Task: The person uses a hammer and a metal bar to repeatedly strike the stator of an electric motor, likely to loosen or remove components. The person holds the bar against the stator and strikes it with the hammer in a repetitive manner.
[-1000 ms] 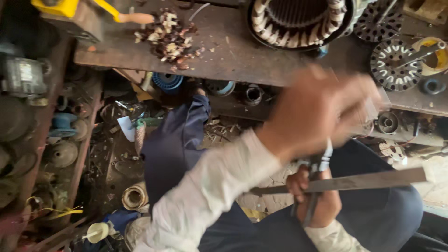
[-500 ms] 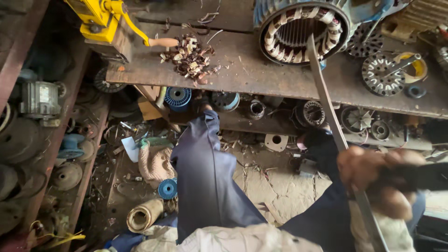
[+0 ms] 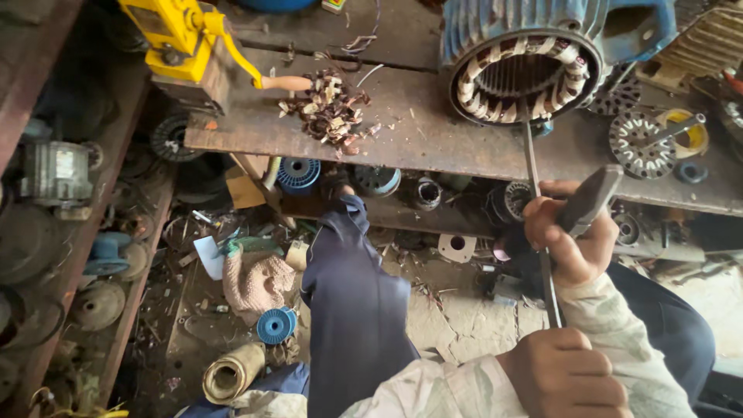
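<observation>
Far left on the rusty steel bench plate (image 3: 433, 139) sits the yellow hand-cranked machine (image 3: 182, 31), and just beside its wooden handle a heap of torn brown and white winding scraps (image 3: 329, 108). That heap lies well apart from your working line. Below the plate's edge there is a blue plastic spool (image 3: 298, 174), with a pinkish knitted cloth (image 3: 255, 282) on the floor by your dark-blue trouser leg (image 3: 352, 310).

Now the centre of it: the thin steel rod (image 3: 532, 162) runs from your lap up to the lower rim of the big blue ribbed motor housing (image 3: 503, 23), its tip at the striped copper windings (image 3: 472, 85). Your left hand (image 3: 565, 379), lowest in the picture, is a closed fist around the rod's near end. Your right hand (image 3: 569, 244) sits higher along the rod, fingers curled tight around a flat dark metal bar (image 3: 592, 197) that angles up to the right. Whether those fingers also pinch the rod, I cannot tell.

My read is that you should line the rod up with the slot and steady the low fist. Watch your knuckles, because the bar and rod cross right there.

Off to the right lie a round slotted lamination disc (image 3: 638, 143) and a yellow ring (image 3: 689, 135), near the bar's swing side.
</observation>
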